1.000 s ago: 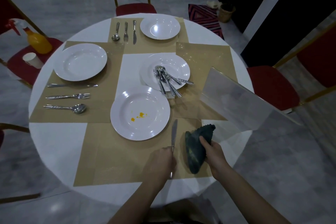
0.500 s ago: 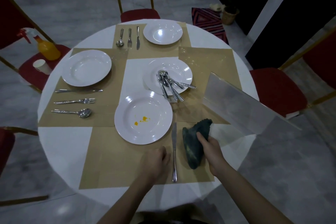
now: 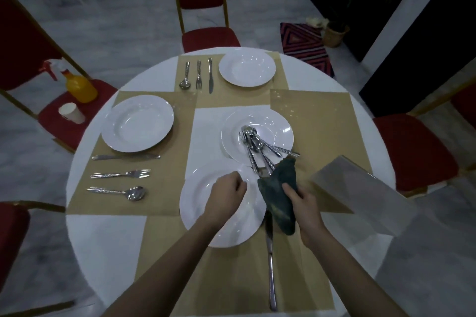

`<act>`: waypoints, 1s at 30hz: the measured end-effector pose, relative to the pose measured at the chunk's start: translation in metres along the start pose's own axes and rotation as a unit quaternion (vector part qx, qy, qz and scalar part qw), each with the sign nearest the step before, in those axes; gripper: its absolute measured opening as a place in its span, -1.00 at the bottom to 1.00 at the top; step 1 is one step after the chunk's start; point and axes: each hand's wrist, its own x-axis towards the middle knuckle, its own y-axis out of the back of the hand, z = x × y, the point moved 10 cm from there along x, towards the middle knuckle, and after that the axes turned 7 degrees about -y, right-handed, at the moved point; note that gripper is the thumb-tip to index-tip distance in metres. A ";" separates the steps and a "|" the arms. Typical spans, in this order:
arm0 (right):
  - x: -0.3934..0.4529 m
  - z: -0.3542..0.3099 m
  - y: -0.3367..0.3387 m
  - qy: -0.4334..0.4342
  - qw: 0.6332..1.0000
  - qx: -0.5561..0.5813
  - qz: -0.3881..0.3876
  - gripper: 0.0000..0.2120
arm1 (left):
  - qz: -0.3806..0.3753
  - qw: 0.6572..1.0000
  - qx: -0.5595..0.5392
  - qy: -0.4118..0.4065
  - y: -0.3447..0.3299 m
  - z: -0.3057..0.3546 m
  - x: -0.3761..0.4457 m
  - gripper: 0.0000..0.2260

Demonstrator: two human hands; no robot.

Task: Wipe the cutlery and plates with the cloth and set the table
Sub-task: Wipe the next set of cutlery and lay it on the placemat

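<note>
Head view: centre plate holds a pile of cutlery, handles toward lower right. Near plate sits under the left hand, fingers curled, nothing visibly held. Right hand grips the cloth just right of it. Knife lies on the tabletop below the cloth.

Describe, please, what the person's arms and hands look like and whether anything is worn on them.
Both forearms are bare up to the frame's lower edge, no sleeves in view. The left hand and right hand show no gloves, rings, watch or bracelets.
</note>
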 end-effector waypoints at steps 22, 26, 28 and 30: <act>-0.002 0.014 0.003 -0.029 0.997 0.062 0.029 -0.78 | -0.040 0.983 -0.090 0.156 -0.037 -0.047 0.110 -0.73; -0.002 0.011 -0.005 -0.031 0.996 0.085 -0.005 -0.74 | -0.022 0.976 -0.165 0.141 -0.016 -0.039 0.063 -0.82; -0.005 0.011 -0.011 -0.039 0.993 0.107 -0.020 -0.73 | -0.045 0.970 -0.214 0.108 -0.012 -0.024 0.030 -0.84; -0.010 0.012 -0.019 -0.049 0.989 0.128 -0.050 -0.72 | -0.071 0.958 -0.270 0.073 -0.011 -0.002 -0.005 -0.82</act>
